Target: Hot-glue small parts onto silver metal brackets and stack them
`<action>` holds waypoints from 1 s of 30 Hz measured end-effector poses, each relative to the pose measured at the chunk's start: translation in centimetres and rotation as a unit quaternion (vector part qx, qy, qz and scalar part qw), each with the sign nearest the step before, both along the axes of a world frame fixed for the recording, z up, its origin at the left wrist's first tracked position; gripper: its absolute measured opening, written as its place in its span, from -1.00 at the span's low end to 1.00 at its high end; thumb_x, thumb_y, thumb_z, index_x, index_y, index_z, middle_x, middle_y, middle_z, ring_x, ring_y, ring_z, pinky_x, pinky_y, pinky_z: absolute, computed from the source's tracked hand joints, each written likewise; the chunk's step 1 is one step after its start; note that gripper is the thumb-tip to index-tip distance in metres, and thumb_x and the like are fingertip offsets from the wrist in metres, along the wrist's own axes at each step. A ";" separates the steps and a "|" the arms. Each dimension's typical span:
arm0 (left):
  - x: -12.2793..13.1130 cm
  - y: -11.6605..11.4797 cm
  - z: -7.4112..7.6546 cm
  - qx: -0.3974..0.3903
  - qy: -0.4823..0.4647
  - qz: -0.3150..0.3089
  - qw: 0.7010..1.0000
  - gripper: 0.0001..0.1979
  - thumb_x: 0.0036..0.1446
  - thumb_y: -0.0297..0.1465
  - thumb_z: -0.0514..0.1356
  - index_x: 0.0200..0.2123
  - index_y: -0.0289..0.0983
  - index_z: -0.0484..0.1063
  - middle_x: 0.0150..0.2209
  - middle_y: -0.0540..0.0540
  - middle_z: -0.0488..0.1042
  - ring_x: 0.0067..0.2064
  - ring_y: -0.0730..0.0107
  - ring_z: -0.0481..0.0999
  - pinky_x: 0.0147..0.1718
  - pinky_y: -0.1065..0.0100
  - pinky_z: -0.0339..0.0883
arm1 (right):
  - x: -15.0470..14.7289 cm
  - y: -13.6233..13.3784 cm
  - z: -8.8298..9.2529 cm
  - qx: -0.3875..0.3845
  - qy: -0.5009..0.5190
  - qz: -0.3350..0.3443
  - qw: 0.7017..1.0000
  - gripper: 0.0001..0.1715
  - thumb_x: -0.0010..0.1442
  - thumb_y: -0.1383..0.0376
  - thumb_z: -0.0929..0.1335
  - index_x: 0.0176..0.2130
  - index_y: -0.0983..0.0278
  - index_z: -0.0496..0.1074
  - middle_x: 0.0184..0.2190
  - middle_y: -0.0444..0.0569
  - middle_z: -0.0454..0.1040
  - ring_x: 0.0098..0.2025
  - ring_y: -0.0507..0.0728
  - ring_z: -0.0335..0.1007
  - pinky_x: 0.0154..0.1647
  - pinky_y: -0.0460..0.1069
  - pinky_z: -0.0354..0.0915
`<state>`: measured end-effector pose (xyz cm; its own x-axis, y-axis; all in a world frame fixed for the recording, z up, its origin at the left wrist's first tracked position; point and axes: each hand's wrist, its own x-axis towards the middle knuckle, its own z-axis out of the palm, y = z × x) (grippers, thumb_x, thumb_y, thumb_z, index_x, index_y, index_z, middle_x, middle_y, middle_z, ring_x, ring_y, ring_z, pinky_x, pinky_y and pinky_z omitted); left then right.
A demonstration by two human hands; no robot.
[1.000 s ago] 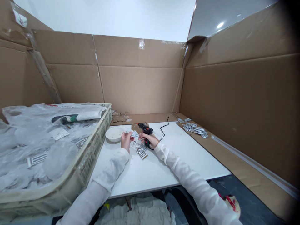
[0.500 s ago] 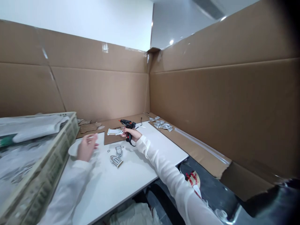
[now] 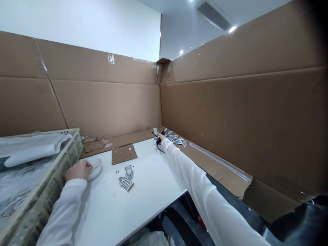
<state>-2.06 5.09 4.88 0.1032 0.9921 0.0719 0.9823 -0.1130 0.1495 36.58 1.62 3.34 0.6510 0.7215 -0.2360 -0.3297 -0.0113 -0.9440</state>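
Note:
My left hand (image 3: 78, 171) is at the near left rim of a shallow white dish (image 3: 95, 168), its fingers bent together over the inside. What those fingers pinch, if anything, is hidden. At the far right of the table, my right hand (image 3: 161, 137) grips a black glue gun (image 3: 158, 140), mostly covered by the hand. A small silver-white frame piece (image 3: 155, 131) shows just beyond the fingertips. Two silver arched pieces, one plain (image 3: 129, 172) and one with an ornate edge (image 3: 126, 183), lie on the white tabletop (image 3: 151, 191) beside a small black ring (image 3: 117, 172).
A brown cardboard square (image 3: 124, 154) lies mid-table. Several silver pieces (image 3: 177, 139) are heaped near the right cardboard wall (image 3: 230, 112). A pale plastic crate (image 3: 55, 171) with bagged goods stands at the left. A clear strip (image 3: 220, 162) runs along the right edge.
My right hand has carried the glue gun and the frame piece away to the far right corner, uncovering the cardboard square. My left hand has moved left and down into the white dish.

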 end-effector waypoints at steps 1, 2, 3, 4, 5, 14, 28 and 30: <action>0.0 -0.1 0.0 0.007 -0.002 -0.001 1.000 -0.78 0.02 -0.30 0.02 -0.40 -0.18 0.45 -0.22 -0.15 0.47 -0.20 0.09 0.43 -0.34 0.28 0.22 | -0.7 0.1 -0.4 -0.002 0.005 0.005 1.000 -0.84 0.14 0.26 0.28 -0.25 0.27 0.21 -0.60 -0.17 0.37 -0.63 0.01 0.33 -0.66 -0.10 0.29; 0.0 -0.2 0.0 0.017 -0.003 0.000 1.000 -0.79 0.03 -0.29 0.02 -0.41 -0.17 0.44 -0.23 -0.14 0.47 -0.21 0.11 0.43 -0.35 0.29 0.21 | -1.6 0.2 -0.9 -0.002 0.012 0.018 1.000 -0.86 0.16 0.28 0.26 -0.24 0.26 0.20 -0.60 -0.18 0.36 -0.62 0.01 0.34 -0.65 -0.09 0.30; 0.0 -0.2 -0.1 0.028 -0.006 0.004 1.000 -0.79 0.03 -0.27 0.02 -0.42 -0.17 0.43 -0.25 -0.13 0.47 -0.22 0.12 0.42 -0.36 0.30 0.20 | -2.8 0.2 -1.4 0.000 0.018 0.038 0.999 -0.88 0.16 0.32 0.25 -0.25 0.27 0.20 -0.61 -0.18 0.35 -0.61 0.01 0.35 -0.63 -0.09 0.32; 0.0 -0.1 -0.3 0.041 -0.010 0.010 0.999 -0.80 0.03 -0.26 0.03 -0.43 -0.17 0.41 -0.26 -0.11 0.47 -0.23 0.13 0.42 -0.37 0.31 0.19 | -4.2 0.3 -1.9 0.002 0.023 0.062 0.998 -0.91 0.15 0.35 0.25 -0.27 0.28 0.21 -0.62 -0.18 0.35 -0.60 0.01 0.36 -0.61 -0.08 0.33; -0.1 0.0 -0.4 0.052 -0.017 0.016 0.998 -0.79 0.03 -0.23 0.03 -0.44 -0.17 0.39 -0.29 -0.10 0.47 -0.25 0.14 0.41 -0.39 0.32 0.18 | -5.7 0.3 -2.4 0.005 0.026 0.089 0.996 -0.93 0.13 0.38 0.27 -0.30 0.30 0.23 -0.63 -0.16 0.35 -0.59 0.01 0.37 -0.58 -0.08 0.35; -2.0 1.6 -2.2 0.107 -0.170 -0.013 0.980 -0.91 -0.05 -0.33 0.14 -0.49 -0.22 0.38 -0.35 -0.07 0.49 -0.35 0.24 0.41 -0.45 0.37 0.15 | -16.3 -1.0 -3.3 0.077 -0.063 0.265 0.959 -0.90 -0.04 0.39 0.38 -0.55 0.35 0.38 -0.60 -0.07 0.43 -0.59 -0.03 0.32 -0.56 -0.15 0.30; 6.2 -2.0 -3.9 -0.071 -0.550 -0.232 0.799 -0.61 -0.20 -0.12 0.20 -0.40 -0.34 0.41 -0.45 -0.12 0.49 -0.35 0.29 0.44 -0.32 0.32 0.26 | -17.9 -2.1 -3.9 0.194 -0.184 0.291 0.919 -0.73 -0.07 0.15 0.38 -0.43 0.32 0.38 -0.61 -0.14 0.36 -0.55 -0.01 0.25 -0.47 -0.10 0.25; 6.6 -2.4 -4.4 -0.063 -0.549 -0.207 0.807 -0.58 -0.10 -0.09 0.10 -0.34 -0.34 0.38 -0.43 -0.13 0.49 -0.36 0.30 0.44 -0.37 0.33 0.26 | -17.5 -2.0 -4.0 0.186 -0.197 0.281 0.921 -0.77 -0.06 0.17 0.35 -0.50 0.31 0.36 -0.64 -0.16 0.32 -0.57 -0.03 0.21 -0.52 -0.11 0.20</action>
